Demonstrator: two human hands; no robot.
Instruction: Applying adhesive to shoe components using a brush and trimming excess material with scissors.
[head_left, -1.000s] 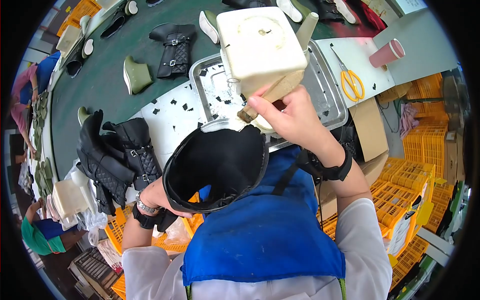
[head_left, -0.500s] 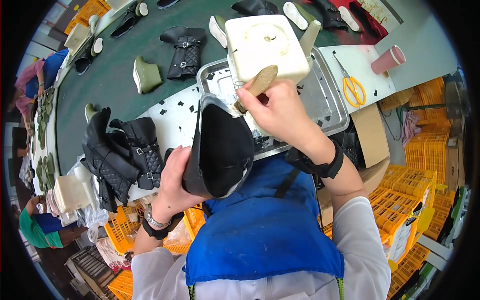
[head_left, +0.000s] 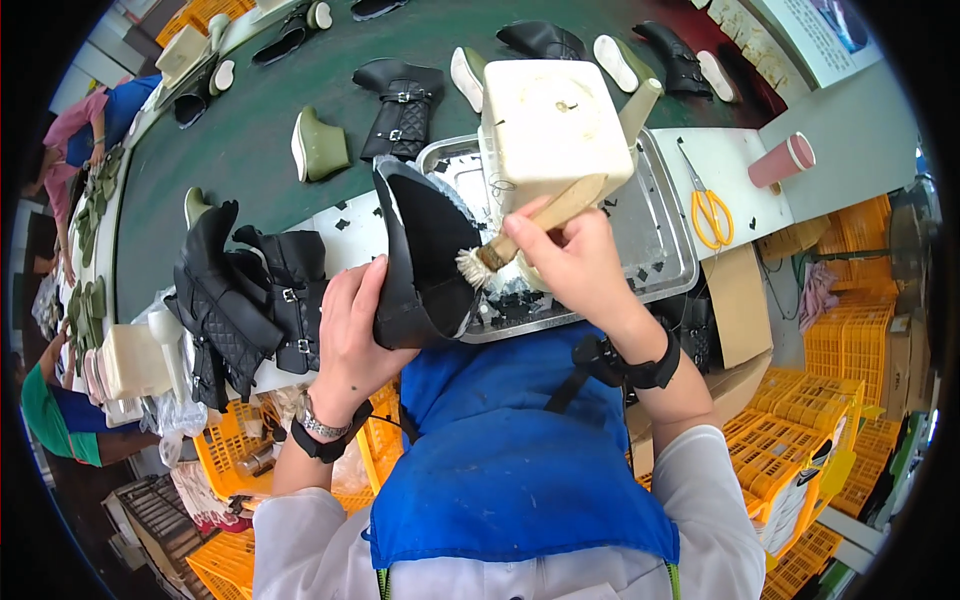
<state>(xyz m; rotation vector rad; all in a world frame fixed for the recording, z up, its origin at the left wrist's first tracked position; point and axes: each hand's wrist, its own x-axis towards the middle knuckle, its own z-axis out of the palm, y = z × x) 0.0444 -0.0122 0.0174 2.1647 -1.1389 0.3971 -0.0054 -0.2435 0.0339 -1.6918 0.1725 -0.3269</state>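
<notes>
My left hand (head_left: 350,335) is wrapped round a black boot upper (head_left: 402,305), its wide opening facing up and toward me. A whitish smear runs along parts of the opening's edge. In my right hand (head_left: 580,262) is a brush with a flat wooden handle (head_left: 565,205). Its pale bristles (head_left: 474,267) are at the right edge of the opening; whether they touch it I cannot tell. Just beyond the brush a white square tub (head_left: 555,120) stands on a metal tray (head_left: 683,235) strewn with small black scraps.
Black quilted boots (head_left: 225,300) are piled left of my left hand. Another buckled boot (head_left: 400,112) and a green boot (head_left: 322,148) stand on the green table (head_left: 240,130). Yellow-handled scissors (head_left: 711,215) and a pink cup (head_left: 780,160) lie right. Orange crates (head_left: 795,410) stand below. Two people work far left.
The boot upper has moved farther from me and tilted. The brush has gone from the opening's far edge to its right side, its handle now leaning lower to the right.
</notes>
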